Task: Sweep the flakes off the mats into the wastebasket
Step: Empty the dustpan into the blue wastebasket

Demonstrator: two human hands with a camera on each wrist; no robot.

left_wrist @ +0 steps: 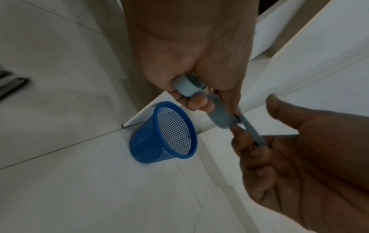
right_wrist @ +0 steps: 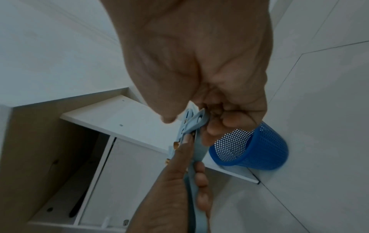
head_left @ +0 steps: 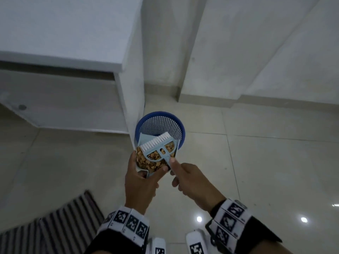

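Observation:
A light blue dustpan (head_left: pixel 142 138) heaped with brown flakes (head_left: pixel 152 162) is tilted over the near rim of the blue mesh wastebasket (head_left: pixel 160 114), which stands on the floor. My left hand (head_left: pixel 142 180) grips the dustpan by its handle (left_wrist: pixel 186 88) from below. My right hand (head_left: pixel 189 178) grips the handle of a small blue brush (head_left: pixel 165 156); its white bristles (head_left: pixel 156 142) rest on the flakes near the pan's front lip. In the wrist views the wastebasket (left_wrist: pixel 165 134) (right_wrist: pixel 253 149) lies just beyond both hands.
A white cabinet (head_left: pixel 73 43) stands to the left, its corner touching the basket. A wall step (head_left: pixel 201 70) rises behind. A striped mat (head_left: pixel 55 222) lies on the tiled floor (head_left: pixel 256 162) at the bottom left.

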